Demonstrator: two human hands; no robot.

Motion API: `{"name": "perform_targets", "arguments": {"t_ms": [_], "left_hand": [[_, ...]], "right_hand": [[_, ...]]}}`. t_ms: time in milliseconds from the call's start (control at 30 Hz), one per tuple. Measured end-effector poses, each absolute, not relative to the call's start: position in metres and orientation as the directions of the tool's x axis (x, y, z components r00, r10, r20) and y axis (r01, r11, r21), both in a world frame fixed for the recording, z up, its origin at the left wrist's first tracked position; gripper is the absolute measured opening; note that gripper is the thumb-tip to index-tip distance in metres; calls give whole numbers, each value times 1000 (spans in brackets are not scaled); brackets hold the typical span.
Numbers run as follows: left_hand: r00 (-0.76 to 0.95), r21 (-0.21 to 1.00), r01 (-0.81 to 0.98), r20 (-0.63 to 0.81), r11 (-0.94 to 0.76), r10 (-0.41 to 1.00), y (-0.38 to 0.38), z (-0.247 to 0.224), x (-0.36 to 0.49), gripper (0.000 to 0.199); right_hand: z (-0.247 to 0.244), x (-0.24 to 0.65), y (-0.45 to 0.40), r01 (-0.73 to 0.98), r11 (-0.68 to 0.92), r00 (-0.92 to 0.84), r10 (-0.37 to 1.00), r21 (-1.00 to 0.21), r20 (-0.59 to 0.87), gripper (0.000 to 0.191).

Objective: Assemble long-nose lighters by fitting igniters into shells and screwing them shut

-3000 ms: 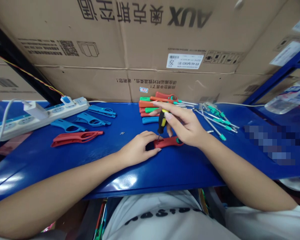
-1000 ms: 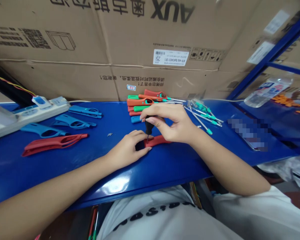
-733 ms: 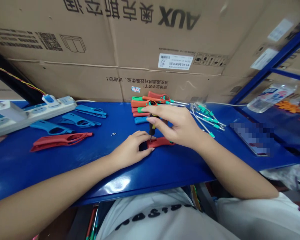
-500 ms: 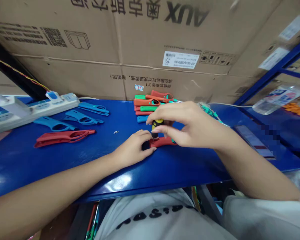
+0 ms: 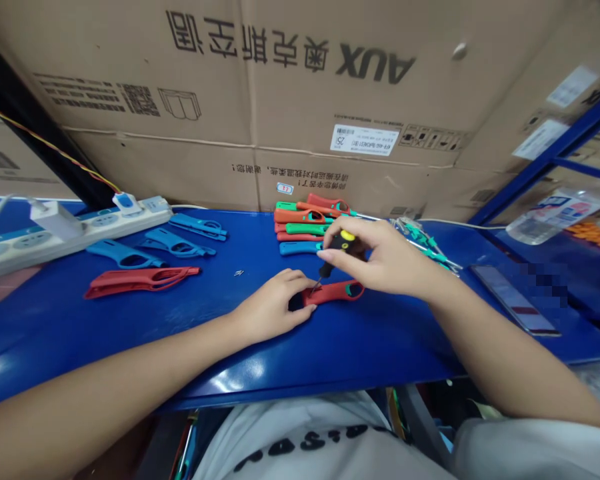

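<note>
My left hand (image 5: 267,305) pins the end of a red lighter handle (image 5: 336,292) to the blue table, thumb and fingers closed on either side of it. A green piece shows in the loop at the handle's right end. My right hand (image 5: 387,260) grips a black-and-yellow screwdriver (image 5: 326,268), now tilted, with its thin tip at the handle's left part near my left fingers. Just behind lie several stacked lighters (image 5: 300,229) in red, green, orange and blue. A few tiny screws (image 5: 239,273) rest left of my left hand.
Blue handle shells (image 5: 125,254) and a red shell (image 5: 140,283) lie at left before a white power strip (image 5: 105,220). Green parts with metal rods (image 5: 425,243), a phone (image 5: 515,300) and a plastic bottle (image 5: 555,212) are at right. A cardboard box (image 5: 290,100) stands behind.
The screwdriver has gone from nearly upright to tilted, its handle shifting right with my right hand. More of the red handle shows. The head view has shifted slightly.
</note>
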State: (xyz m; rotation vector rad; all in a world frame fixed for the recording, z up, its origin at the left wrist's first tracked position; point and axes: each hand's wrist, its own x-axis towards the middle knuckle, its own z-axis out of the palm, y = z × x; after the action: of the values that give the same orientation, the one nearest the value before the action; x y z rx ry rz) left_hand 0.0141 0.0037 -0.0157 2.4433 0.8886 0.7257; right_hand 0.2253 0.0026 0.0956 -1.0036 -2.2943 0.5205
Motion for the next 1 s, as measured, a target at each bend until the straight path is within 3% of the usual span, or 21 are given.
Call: {"name": "perform_targets", "arguments": {"t_ms": [100,233,300,500,800,1000], "left_hand": [[674,544,485,267,-685,689,5,-7,10,43],[688,451,582,170,-677,705,9,10,0,53],[694,393,624,119,-676,710,10,18,-5,53],[699,313,670,41,-673,714,11,27,-9,47],[688,313,658,122,-685,715,15,6,-5,33],[659,392,633,181,-668,731,16,0,-5,23]], "right_hand": [[106,245,8,562,598,-342,797,-572,498,25],[110,287,26,830,459,-132,714,-318,688,26],[104,309,37,918,327,-79,706,-226,704,25],[64,348,61,979,33,117,713,-200,691,28],[46,364,70,980,-48,140,854,-192,500,34],[48,364,71,981,-193,189,972,15,142,38]]}}
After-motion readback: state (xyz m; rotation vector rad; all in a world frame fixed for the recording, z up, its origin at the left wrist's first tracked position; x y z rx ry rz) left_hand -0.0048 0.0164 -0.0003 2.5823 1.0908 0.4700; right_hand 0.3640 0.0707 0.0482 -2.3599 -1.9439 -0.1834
